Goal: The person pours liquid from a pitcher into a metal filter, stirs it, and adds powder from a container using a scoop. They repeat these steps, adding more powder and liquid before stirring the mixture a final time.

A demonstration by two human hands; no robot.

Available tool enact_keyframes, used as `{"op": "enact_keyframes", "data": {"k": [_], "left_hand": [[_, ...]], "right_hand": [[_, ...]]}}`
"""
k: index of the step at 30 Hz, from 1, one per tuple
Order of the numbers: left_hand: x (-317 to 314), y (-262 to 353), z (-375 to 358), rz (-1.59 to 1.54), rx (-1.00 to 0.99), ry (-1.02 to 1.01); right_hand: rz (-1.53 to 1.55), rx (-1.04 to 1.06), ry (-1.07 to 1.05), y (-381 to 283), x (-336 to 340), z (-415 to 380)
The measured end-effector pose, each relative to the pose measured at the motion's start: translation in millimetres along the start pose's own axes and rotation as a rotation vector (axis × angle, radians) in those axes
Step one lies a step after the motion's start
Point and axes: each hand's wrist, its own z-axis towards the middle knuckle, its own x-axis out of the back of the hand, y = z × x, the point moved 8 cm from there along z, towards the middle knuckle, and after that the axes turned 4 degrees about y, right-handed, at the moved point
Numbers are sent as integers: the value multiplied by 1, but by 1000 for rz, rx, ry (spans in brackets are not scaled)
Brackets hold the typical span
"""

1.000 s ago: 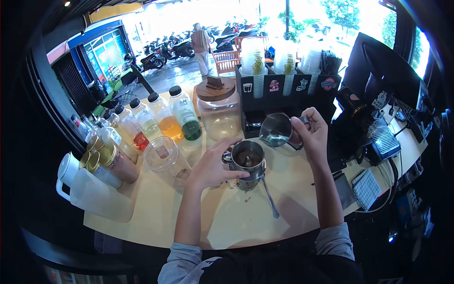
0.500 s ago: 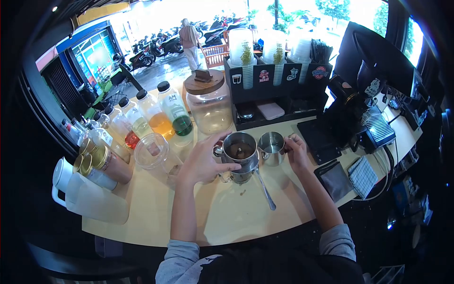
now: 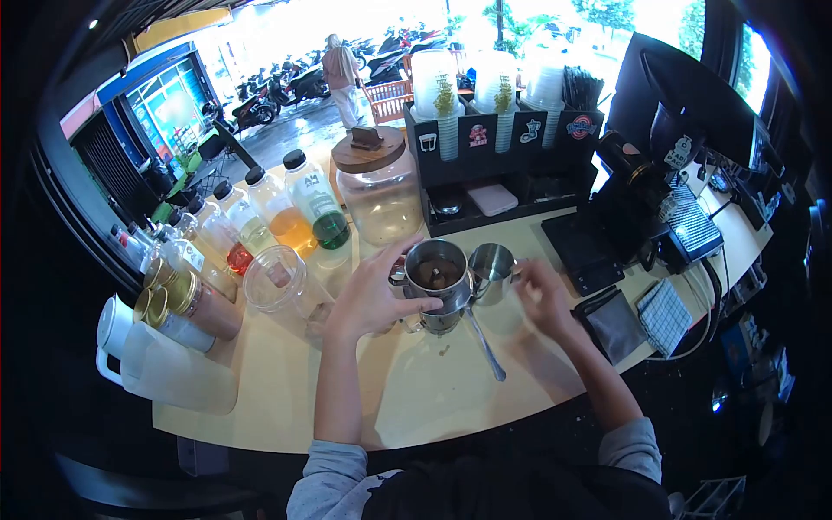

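My left hand is wrapped round a metal drip filter with dark liquid in it, thumb across the near side. Below the filter is a glass cup, partly hidden by it. To the right stands a small metal pitcher on the table. My right hand is just right of the pitcher's handle, blurred by motion, and its fingers are hard to make out. A spoon lies on the table beside the cup.
Left are a clear plastic cup, a jug, jars and syrup bottles. Behind stand a lidded glass dispenser and a black cup rack. A scale, pouch and cloth are right.
My right hand has moved away from the pitcher's handle, slightly right and toward me. My left hand stays at the filter. A person outside has moved slightly.
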Motion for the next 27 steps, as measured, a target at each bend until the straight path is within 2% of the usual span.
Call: {"op": "enact_keyframes", "data": {"k": [2, 3, 5, 8, 12, 14, 15, 17, 18, 19, 21, 22, 24, 25, 27], "left_hand": [[0, -3, 0, -21, 0, 6], [-2, -3, 1, -43, -5, 3], [-2, 2, 1, -7, -27, 43], [-3, 3, 2, 43, -55, 93], [-5, 4, 3, -9, -63, 82], [-5, 3, 3, -11, -62, 80], [-6, 2, 3, -13, -60, 77], [-6, 2, 3, -27, -53, 78], [-6, 2, 3, -40, -48, 72], [-5, 2, 3, -41, -48, 76], [-5, 2, 3, -30, -53, 73], [-5, 2, 4, -31, -53, 76], [-6, 0, 4, -33, -39, 58], [-5, 0, 4, -33, -39, 58], [-6, 1, 4, 23, -74, 43]], "right_hand": [[-188, 319, -319, -27, -31, -27], [-189, 320, -320, -32, -32, -33], [-451, 351, -732, -30, -62, -60], [-340, 439, -650, -30, -65, -61], [-281, 480, -658, -34, -64, -64], [-28, 283, -549, -43, -46, -52], [-28, 288, -552, -47, -42, -50], [109, 64, -315, -41, -12, -35], [179, -91, -291, -34, -2, -30], [242, -47, -176, -33, 10, -23], [293, -94, -53, -41, 42, -3], [292, -92, -55, -50, 48, 6], [430, 13, 88, -74, 67, 22], [430, 13, 88, -81, 67, 27], [260, 213, 1, -112, 56, 36]]}}
